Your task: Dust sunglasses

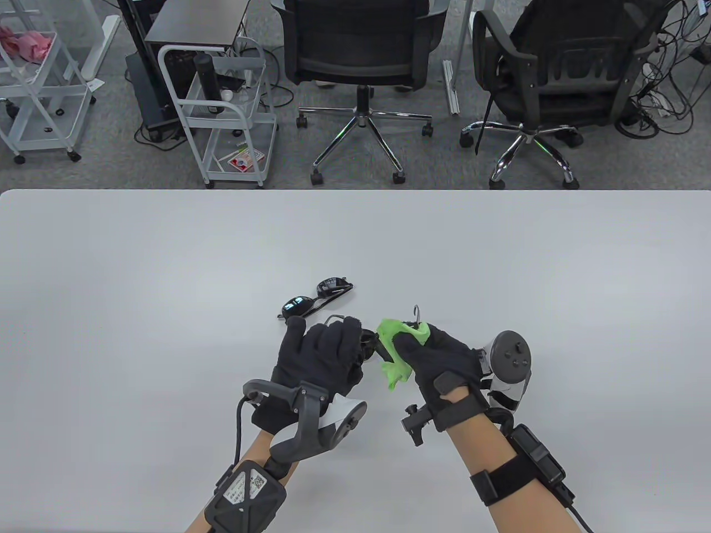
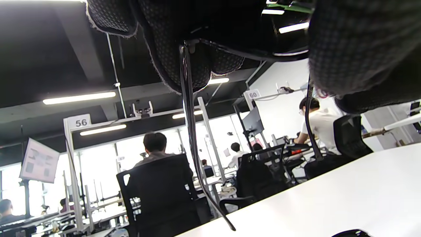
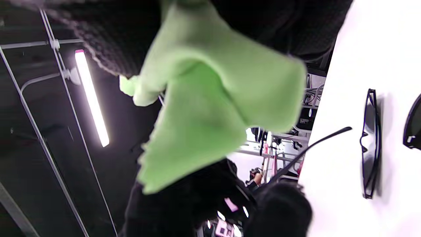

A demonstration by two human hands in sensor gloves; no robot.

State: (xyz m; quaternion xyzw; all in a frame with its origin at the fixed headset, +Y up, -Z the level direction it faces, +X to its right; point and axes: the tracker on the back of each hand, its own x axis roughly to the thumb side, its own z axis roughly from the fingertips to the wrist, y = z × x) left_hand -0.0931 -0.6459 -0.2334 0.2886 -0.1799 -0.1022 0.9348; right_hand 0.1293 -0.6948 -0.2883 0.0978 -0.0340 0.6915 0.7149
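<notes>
Table view: sunglasses [image 1: 367, 340] are held above the bench [image 1: 111, 277] by the left hand [image 1: 322, 355] while a green cloth [image 1: 401, 347] is pinched by the right hand [image 1: 439, 361]; excess pressure could bend a temple

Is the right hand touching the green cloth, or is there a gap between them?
Touching. In the table view the right hand grips the green cloth, which is bunched between its fingers; the right wrist view shows the cloth hanging out of the gloved grip.
</notes>
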